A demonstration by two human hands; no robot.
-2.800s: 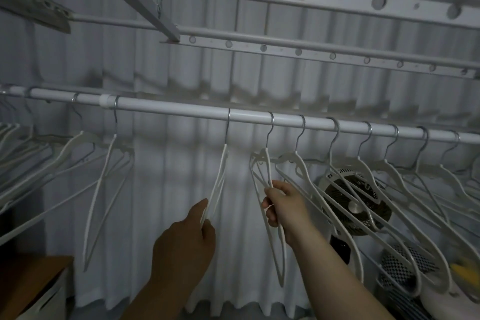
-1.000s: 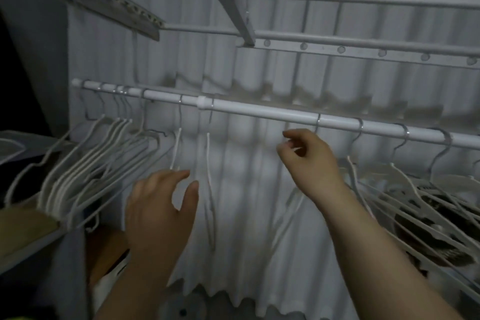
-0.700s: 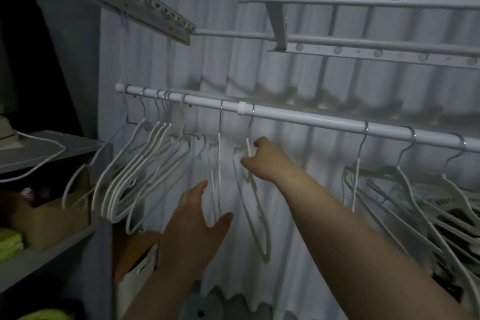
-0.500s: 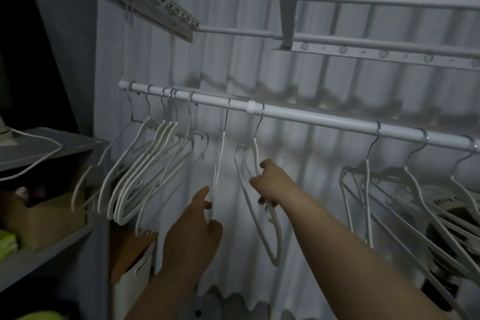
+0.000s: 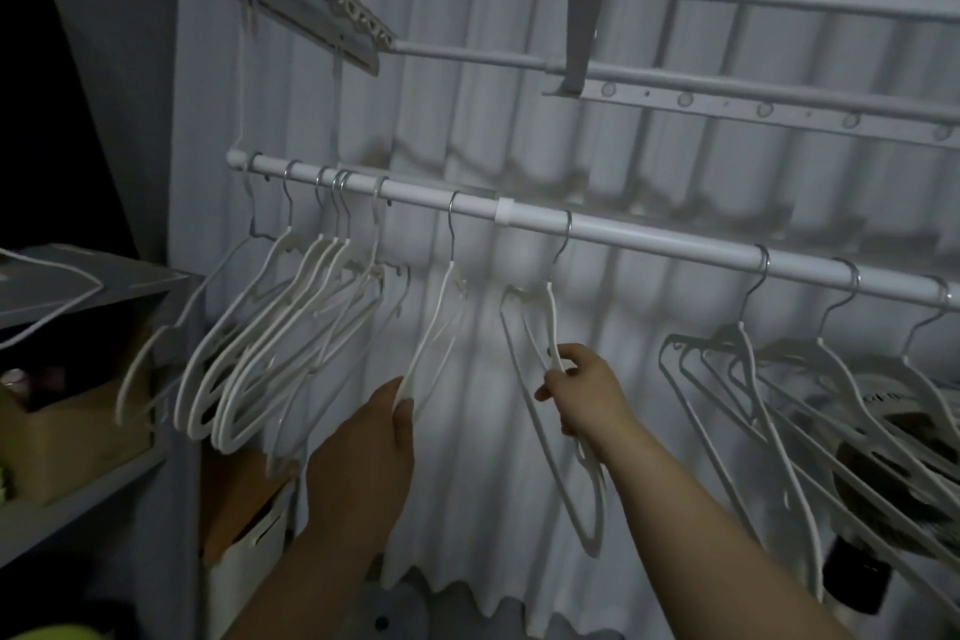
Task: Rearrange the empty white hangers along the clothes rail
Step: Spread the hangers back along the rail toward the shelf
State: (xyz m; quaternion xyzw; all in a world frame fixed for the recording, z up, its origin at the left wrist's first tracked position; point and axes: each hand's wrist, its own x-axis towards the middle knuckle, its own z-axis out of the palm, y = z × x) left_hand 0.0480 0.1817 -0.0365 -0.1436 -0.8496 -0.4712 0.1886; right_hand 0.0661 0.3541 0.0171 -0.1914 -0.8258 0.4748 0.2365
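our left hand (image 5: 363, 447) pinches one hanger (image 5: 431, 327), right hand (image 5: 584, 392) grips next hanger (image 5: 550, 379); left bunch (image 5: 270, 343) packed on rail (image 5: 649, 234), right cluster (image 5: 831, 405) pending.

Left grip (image 5: 366, 431) newly on left hanger (image 5: 427, 338); right grip (image 5: 584, 392) and right hanger (image 5: 551, 322) farther right of rail collar (image 5: 506, 213).

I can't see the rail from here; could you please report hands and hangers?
Left hand pinches a white hanger low down. Right hand grips the neighbouring hanger. Both hooked on the clothes rail. Nothing blocking.
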